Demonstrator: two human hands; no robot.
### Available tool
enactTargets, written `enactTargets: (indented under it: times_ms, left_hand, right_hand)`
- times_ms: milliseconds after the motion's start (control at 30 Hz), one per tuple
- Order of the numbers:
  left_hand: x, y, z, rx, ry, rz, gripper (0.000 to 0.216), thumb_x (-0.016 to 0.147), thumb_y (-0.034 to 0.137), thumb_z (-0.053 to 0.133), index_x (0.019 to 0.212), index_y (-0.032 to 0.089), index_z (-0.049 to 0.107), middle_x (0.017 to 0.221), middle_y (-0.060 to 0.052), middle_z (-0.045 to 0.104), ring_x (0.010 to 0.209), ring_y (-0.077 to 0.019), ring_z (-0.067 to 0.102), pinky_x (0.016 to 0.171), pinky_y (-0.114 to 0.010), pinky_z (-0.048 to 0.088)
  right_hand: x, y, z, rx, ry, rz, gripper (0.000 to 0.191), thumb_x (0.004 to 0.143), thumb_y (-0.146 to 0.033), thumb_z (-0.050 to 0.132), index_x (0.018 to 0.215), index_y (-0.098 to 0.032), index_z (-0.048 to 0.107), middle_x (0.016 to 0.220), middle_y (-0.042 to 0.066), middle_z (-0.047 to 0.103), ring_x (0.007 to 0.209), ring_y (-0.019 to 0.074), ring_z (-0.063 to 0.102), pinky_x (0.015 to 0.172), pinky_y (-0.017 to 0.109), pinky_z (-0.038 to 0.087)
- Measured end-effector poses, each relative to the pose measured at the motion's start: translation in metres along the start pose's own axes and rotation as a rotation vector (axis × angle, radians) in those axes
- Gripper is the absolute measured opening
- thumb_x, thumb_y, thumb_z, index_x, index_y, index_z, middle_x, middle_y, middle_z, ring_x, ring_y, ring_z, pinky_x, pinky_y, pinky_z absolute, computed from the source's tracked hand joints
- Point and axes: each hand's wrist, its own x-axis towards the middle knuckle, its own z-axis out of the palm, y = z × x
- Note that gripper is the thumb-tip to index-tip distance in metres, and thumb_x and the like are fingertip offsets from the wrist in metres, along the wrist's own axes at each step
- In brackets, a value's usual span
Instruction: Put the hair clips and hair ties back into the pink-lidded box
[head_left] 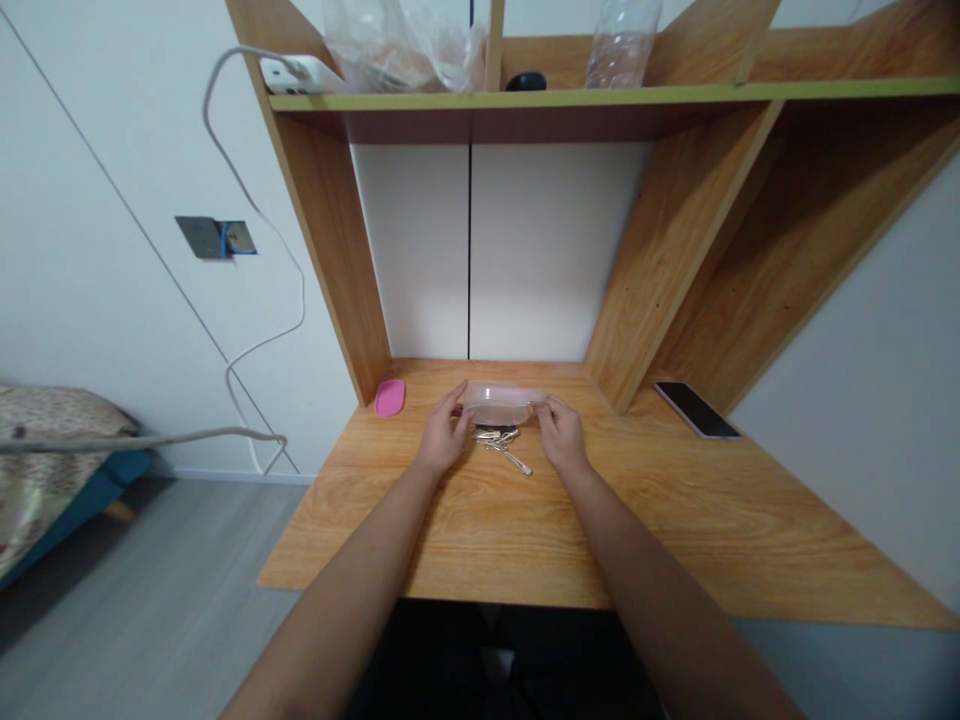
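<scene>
A clear plastic container [499, 404] is held between my two hands, just above the desk. My left hand [444, 432] grips its left end, and my right hand [559, 430] grips its right end. Below the container's near edge lies a small pile of silvery metal pieces [495, 437], too small to name for sure. One longer, thin metal piece [519, 462] points out of the pile toward the near right. Part of the pile is hidden by the container. Off to the left, a pink lid-like piece [389, 398] rests flat on the desk.
The wooden desk [510, 540] has upright side panels and a shelf [570, 98] above. A phone [696, 410] lies at the right. On the shelf are a plastic bag [405, 50], a clear bottle [622, 45] and a white power strip [301, 75]. A white cable [302, 290] hangs at left.
</scene>
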Motion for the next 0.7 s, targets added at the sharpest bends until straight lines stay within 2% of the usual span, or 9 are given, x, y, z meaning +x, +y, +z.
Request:
enactTargets:
  times_ms: [67, 200, 267, 400, 533, 600, 700]
  left_hand:
    - [-0.0004, 0.0031, -0.0003, 0.005, 0.001, -0.007, 0.053, 0.095, 0.028, 0.056, 0.147, 0.022, 0.047, 0.128, -0.012, 0.065, 0.095, -0.0178, 0.067, 0.093, -0.036, 0.054]
    - [0.0000, 0.0077, -0.0010, -0.006, 0.031, 0.017, 0.046, 0.096, 0.033, 0.055, 0.140, 0.020, 0.055, 0.136, -0.014, 0.061, 0.100, -0.0193, 0.067, 0.092, -0.035, 0.055]
    - [0.0004, 0.0087, -0.0013, -0.011, 0.030, -0.012, 0.040, 0.097, 0.034, 0.053, 0.134, 0.019, 0.060, 0.129, -0.012, 0.067, 0.095, -0.0185, 0.068, 0.087, -0.033, 0.056]
    - [0.0003, 0.0086, -0.0011, 0.010, 0.049, -0.072, 0.033, 0.096, 0.034, 0.055, 0.121, 0.019, 0.070, 0.107, -0.009, 0.076, 0.080, -0.0169, 0.069, 0.079, -0.031, 0.056]
    - [0.0003, 0.0091, -0.0012, 0.014, 0.116, -0.094, 0.031, 0.095, 0.034, 0.055, 0.115, 0.018, 0.073, 0.098, -0.008, 0.077, 0.073, -0.0163, 0.068, 0.075, -0.031, 0.057]
    - [0.0010, 0.0099, -0.0030, 0.009, 0.157, -0.101, 0.030, 0.095, 0.033, 0.055, 0.113, 0.017, 0.074, 0.105, -0.009, 0.077, 0.080, -0.0176, 0.070, 0.080, -0.032, 0.057]
    - [0.0033, 0.0101, -0.0074, -0.001, 0.242, -0.127, 0.030, 0.093, 0.030, 0.055, 0.113, 0.017, 0.074, 0.119, -0.010, 0.073, 0.105, -0.0217, 0.069, 0.094, -0.035, 0.055]
  right_hand:
    - [0.0004, -0.0006, -0.0004, 0.023, -0.001, 0.004, 0.047, 0.100, -0.052, 0.040, 0.081, -0.021, 0.069, 0.084, 0.006, 0.065, 0.082, 0.0216, 0.061, 0.078, 0.032, 0.048]
    - [0.0002, -0.0012, 0.0022, 0.080, -0.027, 0.012, 0.060, 0.099, -0.064, 0.029, 0.102, -0.022, 0.072, 0.109, 0.010, 0.070, 0.105, 0.0254, 0.064, 0.091, 0.036, 0.050]
    - [-0.0006, -0.0013, 0.0044, 0.108, -0.055, 0.015, 0.066, 0.098, -0.068, 0.025, 0.108, -0.022, 0.071, 0.116, 0.011, 0.070, 0.112, 0.0269, 0.063, 0.097, 0.037, 0.050]
    - [-0.0035, -0.0013, 0.0070, 0.154, -0.109, 0.025, 0.068, 0.097, -0.069, 0.025, 0.120, -0.022, 0.068, 0.122, 0.010, 0.071, 0.117, 0.0278, 0.063, 0.102, 0.040, 0.049]
    - [-0.0045, 0.0005, 0.0059, 0.190, -0.130, 0.013, 0.062, 0.098, -0.066, 0.032, 0.117, -0.021, 0.069, 0.120, 0.010, 0.072, 0.113, 0.0277, 0.065, 0.101, 0.041, 0.049]
    - [-0.0037, 0.0011, 0.0050, 0.199, -0.143, 0.000, 0.060, 0.096, -0.067, 0.036, 0.115, -0.020, 0.070, 0.117, 0.011, 0.072, 0.111, 0.0278, 0.066, 0.099, 0.041, 0.050]
    - [-0.0024, -0.0006, 0.0044, 0.202, -0.183, -0.019, 0.055, 0.092, -0.066, 0.048, 0.113, -0.020, 0.070, 0.112, 0.011, 0.072, 0.106, 0.0266, 0.067, 0.092, 0.040, 0.053]
